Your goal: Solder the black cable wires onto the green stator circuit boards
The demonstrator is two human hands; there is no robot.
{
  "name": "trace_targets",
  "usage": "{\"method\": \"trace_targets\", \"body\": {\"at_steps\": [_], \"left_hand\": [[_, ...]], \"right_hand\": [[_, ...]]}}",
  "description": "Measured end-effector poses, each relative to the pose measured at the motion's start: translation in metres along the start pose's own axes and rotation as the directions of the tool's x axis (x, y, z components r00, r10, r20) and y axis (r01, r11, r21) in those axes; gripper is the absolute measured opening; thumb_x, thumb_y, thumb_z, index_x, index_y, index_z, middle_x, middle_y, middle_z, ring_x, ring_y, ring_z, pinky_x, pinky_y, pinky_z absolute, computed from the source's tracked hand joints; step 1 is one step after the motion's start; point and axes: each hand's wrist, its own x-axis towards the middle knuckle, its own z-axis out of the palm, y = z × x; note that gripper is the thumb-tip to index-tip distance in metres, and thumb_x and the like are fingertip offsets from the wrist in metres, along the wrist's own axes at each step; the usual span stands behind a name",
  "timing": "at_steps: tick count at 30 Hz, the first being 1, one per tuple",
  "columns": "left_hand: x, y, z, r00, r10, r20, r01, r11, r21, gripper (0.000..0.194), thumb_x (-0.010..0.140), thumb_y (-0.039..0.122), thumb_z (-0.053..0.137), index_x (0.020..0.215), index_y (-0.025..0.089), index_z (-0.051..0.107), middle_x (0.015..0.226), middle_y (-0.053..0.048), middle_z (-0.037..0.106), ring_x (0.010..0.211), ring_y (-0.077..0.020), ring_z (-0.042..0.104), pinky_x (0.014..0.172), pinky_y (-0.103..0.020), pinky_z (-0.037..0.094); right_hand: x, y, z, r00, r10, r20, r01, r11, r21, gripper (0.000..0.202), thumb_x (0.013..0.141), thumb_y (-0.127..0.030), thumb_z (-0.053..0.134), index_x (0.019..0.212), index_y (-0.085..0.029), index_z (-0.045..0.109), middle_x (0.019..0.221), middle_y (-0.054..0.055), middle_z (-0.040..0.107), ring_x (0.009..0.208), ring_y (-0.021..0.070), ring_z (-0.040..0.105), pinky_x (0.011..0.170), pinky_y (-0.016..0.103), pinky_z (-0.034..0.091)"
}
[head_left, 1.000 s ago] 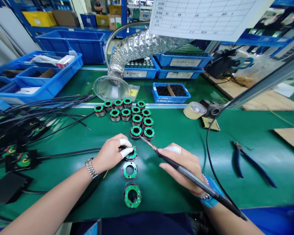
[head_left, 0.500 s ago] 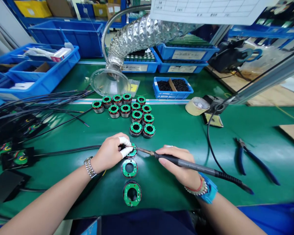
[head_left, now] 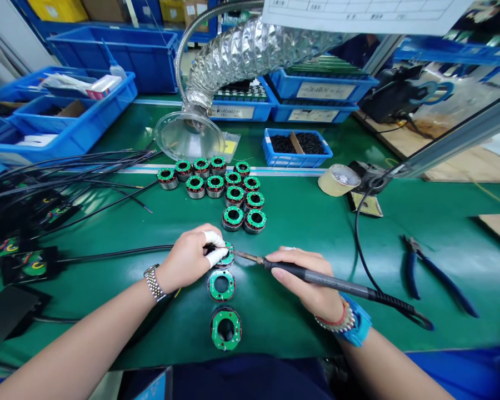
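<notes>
My left hand, with white covers on its fingertips, pinches the end of a black cable against a motor stator with a green circuit board. The fingers hide the wire ends and part of that board. In my right hand is a soldering iron, gripped like a pen, its tip at the board's right edge; whether it touches is too small to tell. Nearer to me stand a second stator and a third stator, in line with the first.
Several stators are grouped behind my hands, below a fume extraction hood. Black cables pile up at left. On the right lie cutting pliers, a solder roll and the iron's stand. A small blue bin stands behind.
The whole view has shifted slightly. Both hands keep their places at the stator, with the iron's tip still at the board's right edge.
</notes>
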Motion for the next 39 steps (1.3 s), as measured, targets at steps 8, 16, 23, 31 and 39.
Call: {"method": "trace_targets", "body": {"at_steps": [8,16,23,31,39], "left_hand": [[-0.001,0.002,0.001,1.0,-0.01,-0.017,0.011,1.0,0.026,0.006,0.077,0.018,0.06,0.073,0.015,0.063,0.083,-0.003,0.062,0.065,-0.0109,0.055,0.055,-0.021,0.043],[0.0,0.003,0.0,1.0,0.013,-0.014,-0.012,0.999,0.05,0.006,0.077,0.017,0.059,0.073,0.015,0.063,0.082,-0.003,0.062,0.064,-0.0109,0.055,0.054,-0.02,0.043],[-0.001,0.002,0.001,1.0,0.019,-0.02,-0.019,0.999,0.036,0.006,0.077,0.018,0.059,0.073,0.016,0.062,0.082,-0.003,0.062,0.063,-0.0104,0.055,0.053,-0.02,0.043],[0.003,0.005,-0.006,0.996,-0.073,0.058,0.078,0.993,-0.084,0.008,0.075,0.023,0.063,0.078,0.017,0.067,0.086,-0.003,0.063,0.072,-0.0128,0.058,0.065,-0.023,0.047],[0.005,0.01,-0.01,0.986,-0.151,0.074,0.161,0.977,-0.141,0.021,0.081,0.03,0.055,0.065,0.015,0.056,0.08,-0.002,0.06,0.068,-0.0119,0.054,0.064,-0.024,0.045]], "right_hand": [[0.002,-0.006,0.002,0.998,-0.058,0.016,0.058,0.998,-0.019,0.012,0.079,-0.019,0.06,0.087,-0.023,0.068,0.076,0.001,0.072,0.063,0.015,0.064,0.059,0.027,0.052],[0.001,-0.009,-0.002,0.996,-0.09,-0.015,0.09,0.996,0.011,0.014,0.078,-0.016,0.059,0.087,-0.021,0.068,0.069,0.002,0.069,0.057,0.0139,0.059,0.055,0.027,0.049],[-0.001,-0.008,-0.005,0.996,-0.076,-0.053,0.077,0.997,0.008,0.013,0.077,-0.017,0.06,0.086,-0.022,0.068,0.066,0.002,0.067,0.057,0.0148,0.059,0.053,0.027,0.049],[-0.001,-0.006,-0.005,0.992,-0.074,-0.1,0.076,0.997,0.012,0.015,0.076,-0.014,0.06,0.087,-0.022,0.068,0.069,0.001,0.067,0.057,0.0137,0.058,0.052,0.026,0.047],[-0.004,-0.004,-0.005,0.993,-0.057,-0.108,0.058,0.998,0.004,0.014,0.076,-0.016,0.061,0.088,-0.022,0.068,0.071,0.001,0.068,0.06,0.0144,0.06,0.055,0.026,0.049]]}}
